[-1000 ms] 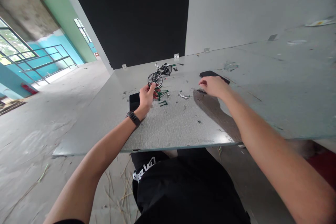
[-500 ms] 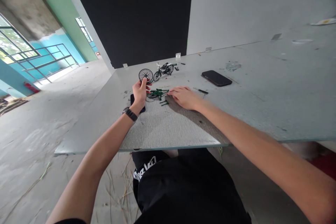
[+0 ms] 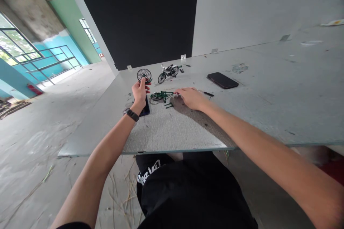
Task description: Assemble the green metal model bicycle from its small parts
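Observation:
My left hand (image 3: pixel 139 91) is raised above the table and pinches a small black spoked wheel (image 3: pixel 143 74) by its lower rim. A black watch sits on that wrist. My right hand (image 3: pixel 189 97) rests palm down on the table with fingers curled, its fingertips at the right end of a green model bicycle frame (image 3: pixel 159 95) that lies flat with one wheel on it. Whether those fingers grip anything is hidden. A finished black model bicycle (image 3: pixel 168 72) stands further back.
A dark phone (image 3: pixel 222 80) lies at the back right, another dark phone (image 3: pixel 145 108) under my left wrist. A small screwdriver (image 3: pixel 208 94) and loose green parts (image 3: pixel 168 105) lie near my right hand. The glass table edge (image 3: pixel 177 149) runs above my lap.
My left hand has lifted the black wheel up and to the left, away from the green frame. My right hand came from near the far phone to the frame's right end.

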Tool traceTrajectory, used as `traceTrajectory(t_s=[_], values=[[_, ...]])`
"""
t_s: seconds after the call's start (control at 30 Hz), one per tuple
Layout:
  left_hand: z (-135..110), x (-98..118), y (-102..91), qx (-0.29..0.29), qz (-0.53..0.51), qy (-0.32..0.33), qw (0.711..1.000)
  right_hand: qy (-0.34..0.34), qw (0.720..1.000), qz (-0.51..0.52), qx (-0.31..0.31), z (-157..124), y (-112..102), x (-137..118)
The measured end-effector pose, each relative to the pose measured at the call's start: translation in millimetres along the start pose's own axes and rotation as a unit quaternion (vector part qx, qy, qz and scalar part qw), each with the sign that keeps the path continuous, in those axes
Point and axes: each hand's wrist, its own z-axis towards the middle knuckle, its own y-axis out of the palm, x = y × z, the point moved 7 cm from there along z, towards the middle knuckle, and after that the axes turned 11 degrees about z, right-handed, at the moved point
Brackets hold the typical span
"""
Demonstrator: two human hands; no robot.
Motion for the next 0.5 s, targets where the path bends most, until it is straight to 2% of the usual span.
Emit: traceTrajectory(t_s=[0.2,0.5], values=[[-2.2,-0.8,3.8,-0.011,0.000,0.008,1.000,-0.003,1.000,-0.002,-0.001,1.0,-4.8,12.1],[-2.8,2.2,3.7,-0.021,0.005,0.014,1.000,0.045,0.998,-0.046,0.017,1.3,-11.2,25.2]])
